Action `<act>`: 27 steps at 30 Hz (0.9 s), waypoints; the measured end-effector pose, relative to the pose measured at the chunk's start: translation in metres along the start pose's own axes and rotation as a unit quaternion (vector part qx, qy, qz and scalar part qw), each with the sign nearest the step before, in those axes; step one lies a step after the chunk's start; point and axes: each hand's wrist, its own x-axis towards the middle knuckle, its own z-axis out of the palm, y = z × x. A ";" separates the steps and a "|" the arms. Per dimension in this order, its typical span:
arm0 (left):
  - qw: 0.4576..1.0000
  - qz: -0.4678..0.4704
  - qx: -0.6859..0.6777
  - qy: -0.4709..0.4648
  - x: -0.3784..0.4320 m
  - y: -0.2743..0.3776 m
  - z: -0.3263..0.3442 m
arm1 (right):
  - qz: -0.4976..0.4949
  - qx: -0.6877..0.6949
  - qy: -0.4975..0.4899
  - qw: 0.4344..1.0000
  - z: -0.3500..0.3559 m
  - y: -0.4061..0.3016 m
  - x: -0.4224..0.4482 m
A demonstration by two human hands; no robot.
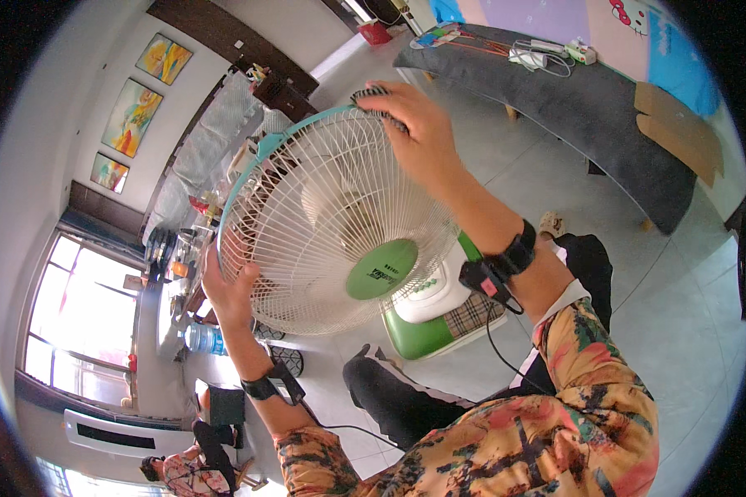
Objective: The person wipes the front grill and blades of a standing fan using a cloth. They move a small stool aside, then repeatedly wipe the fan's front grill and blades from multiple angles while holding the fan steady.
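Note:
An electric fan (342, 205) stands in front of me, its white wire guard tilted up and edged by a turquoise rim. A green disc (382, 269) bearing writing sits at the guard's centre, and white blades show blurrily behind the wires. My left hand (229, 286) grips the guard's left edge, thumb on the front wires. At the upper rim, my right hand (419, 127) presses a black-and-white striped cloth (373, 93) to the guard; its fingers partly cover the cloth. Below the guard, the green and white fan base (416, 338) rests between my legs and has a checked panel.
A dark grey covered bench (553, 112) at upper right carries a power strip with a cable (538, 56). A cardboard piece (677, 133) leans at its end. At left stand a cluttered table and a water jug (204, 339). Another person (189, 469) sits at lower left.

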 end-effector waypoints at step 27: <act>1.000 -0.002 -0.005 0.003 0.002 -0.007 -0.001 | -0.091 -0.076 0.027 0.993 -0.005 -0.020 -0.105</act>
